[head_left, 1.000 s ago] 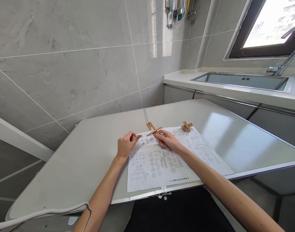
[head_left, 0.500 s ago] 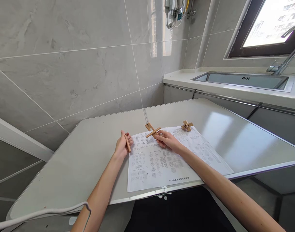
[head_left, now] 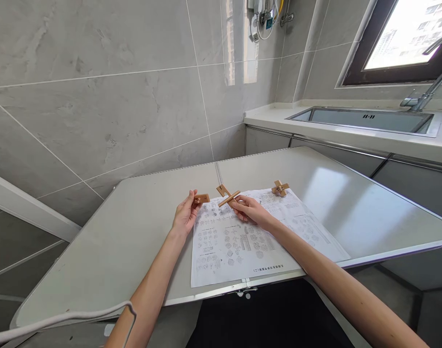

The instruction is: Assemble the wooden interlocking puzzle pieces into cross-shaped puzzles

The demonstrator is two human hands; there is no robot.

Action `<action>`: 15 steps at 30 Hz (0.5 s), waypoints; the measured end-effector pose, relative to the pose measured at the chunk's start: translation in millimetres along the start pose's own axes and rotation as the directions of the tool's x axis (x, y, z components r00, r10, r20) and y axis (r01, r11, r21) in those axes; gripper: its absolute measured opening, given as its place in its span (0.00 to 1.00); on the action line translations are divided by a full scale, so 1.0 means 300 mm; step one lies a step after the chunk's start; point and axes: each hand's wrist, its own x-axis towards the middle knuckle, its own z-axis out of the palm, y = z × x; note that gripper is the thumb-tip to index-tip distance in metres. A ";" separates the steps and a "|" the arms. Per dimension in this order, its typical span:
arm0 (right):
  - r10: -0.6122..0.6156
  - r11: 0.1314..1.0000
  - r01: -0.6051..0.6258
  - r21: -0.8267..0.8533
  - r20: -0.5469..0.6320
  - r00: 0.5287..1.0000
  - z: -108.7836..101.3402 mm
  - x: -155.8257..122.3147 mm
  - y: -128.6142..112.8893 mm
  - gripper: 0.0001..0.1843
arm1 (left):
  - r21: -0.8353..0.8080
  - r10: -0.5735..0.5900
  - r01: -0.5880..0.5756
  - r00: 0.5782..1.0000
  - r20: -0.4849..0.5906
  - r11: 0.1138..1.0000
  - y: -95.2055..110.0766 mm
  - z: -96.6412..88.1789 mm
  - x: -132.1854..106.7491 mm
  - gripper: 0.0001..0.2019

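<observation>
1. While the left hand (head_left: 184,216) pinches a short wooden bar (head_left: 202,198) between thumb and fingertips, that bar sits just past the far left corner of the instruction sheet (head_left: 249,237), held a little above the table.
2. Over the sheet's far edge, the right hand (head_left: 250,210) closes its fingertips on the near end of a crossed wooden piece (head_left: 226,195); the cross juts away from the fingers, just right of the bar and apart from it.
3. Under the sheet lies a pale grey folding table (head_left: 134,241), its centre seam running from the sheet toward the wall.
4. Beyond the sheet rises a grey tiled wall (head_left: 97,96); to the sheet's right, well apart, a counter carries a steel sink (head_left: 365,121) with a faucet (head_left: 423,94) under a window (head_left: 405,38).
5. At the sheet's far right corner rests a small assembled wooden knot (head_left: 279,188), untouched by either hand.
6. Left of and nearer than the sheet, a white cable (head_left: 61,321) trails past the table's near edge.
</observation>
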 end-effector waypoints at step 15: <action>0.042 0.979 -0.054 0.196 0.067 0.997 -0.018 0.011 0.018 0.24 | 0.070 -0.192 0.182 0.963 0.189 0.981 -0.037 0.047 -0.049 0.13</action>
